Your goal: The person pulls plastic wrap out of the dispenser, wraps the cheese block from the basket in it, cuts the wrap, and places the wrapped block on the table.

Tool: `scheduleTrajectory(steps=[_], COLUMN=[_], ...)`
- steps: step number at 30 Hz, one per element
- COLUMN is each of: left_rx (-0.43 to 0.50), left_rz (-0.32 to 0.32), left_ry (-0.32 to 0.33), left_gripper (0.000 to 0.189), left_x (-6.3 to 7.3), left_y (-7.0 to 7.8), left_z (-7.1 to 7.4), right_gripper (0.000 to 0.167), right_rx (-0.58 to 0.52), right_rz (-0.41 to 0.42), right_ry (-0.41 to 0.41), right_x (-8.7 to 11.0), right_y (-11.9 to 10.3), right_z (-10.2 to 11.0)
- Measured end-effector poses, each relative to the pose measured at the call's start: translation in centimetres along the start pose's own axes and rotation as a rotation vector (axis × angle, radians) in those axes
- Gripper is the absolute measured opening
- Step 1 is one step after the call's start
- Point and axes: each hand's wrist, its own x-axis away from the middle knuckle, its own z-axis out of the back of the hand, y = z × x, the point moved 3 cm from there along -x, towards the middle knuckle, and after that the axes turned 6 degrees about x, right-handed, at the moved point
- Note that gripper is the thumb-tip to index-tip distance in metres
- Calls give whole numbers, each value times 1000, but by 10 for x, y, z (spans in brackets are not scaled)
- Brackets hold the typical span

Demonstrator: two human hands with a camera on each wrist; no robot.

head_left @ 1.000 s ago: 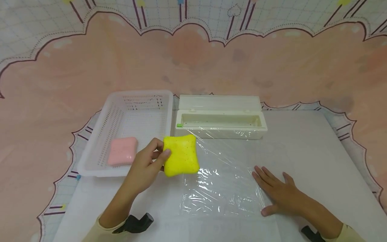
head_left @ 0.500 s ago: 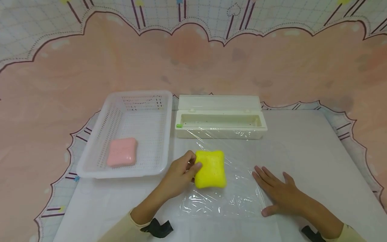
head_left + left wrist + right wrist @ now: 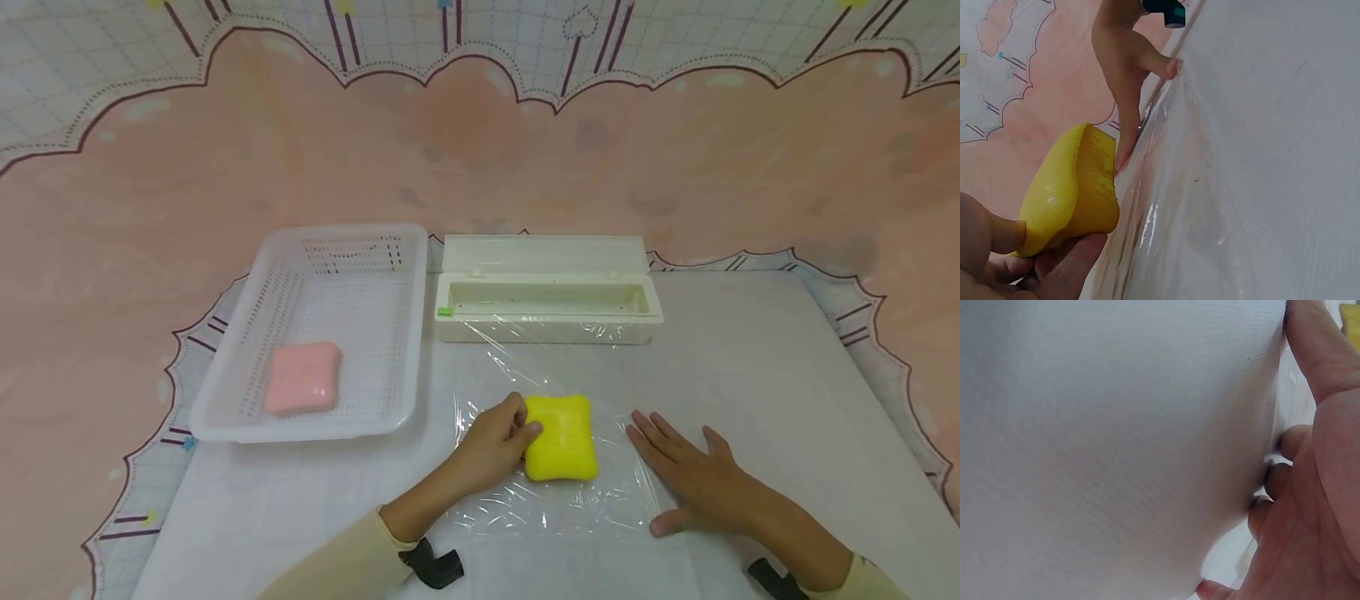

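Observation:
My left hand [image 3: 489, 450] pinches the left side of a yellow sponge [image 3: 561, 439], thumb on top and fingers beneath. In the left wrist view the sponge [image 3: 1069, 190] is thick, with small dark specks. Directly below it, a sheet of clear plastic wrap [image 3: 600, 508] lies over the white table covering. My right hand [image 3: 697, 483] rests on the wrap's right edge, fingers and thumb spread. The right wrist view shows these fingertips [image 3: 1280, 478] down on the surface. The wrap runs back to a white wrap dispenser box [image 3: 543, 332] with its lid up.
To the left stands a white perforated basket [image 3: 213, 417] with a pink, glossy, rounded square block [image 3: 303, 377] in it. A green tab [image 3: 445, 312] marks the dispenser's left front edge. Patterned cloth [image 3: 480, 167] hangs behind the table covering [image 3: 750, 350].
My left hand has carried the yellow sponge rightward and toward me, from beside the basket to over the middle of the wrap. My right hand has stayed in place.

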Motion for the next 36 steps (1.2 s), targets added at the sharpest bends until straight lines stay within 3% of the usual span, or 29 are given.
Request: scheduleTrajectory(steps=[11,20,28,36], left_rx=[-34,-24,48,-6], left_rz=[1,47,134,71], left_ry=[22,10,-56,-57], left_gripper=[19,18,26,21], left_x=[-8,-11,-9,-8], left_y=[-8,-12,-11,-10], left_z=[-6,-7,-6,-5], right_gripper=[132,132,131,128], right_rx=[-5,-4,26,35], right_rz=[4,3,-3,13], right_ry=[-7,-14,18,74], right_x=[-2,-3,-1,4], right_y=[0,0,2,6], right_z=[-1,0,-1,-1])
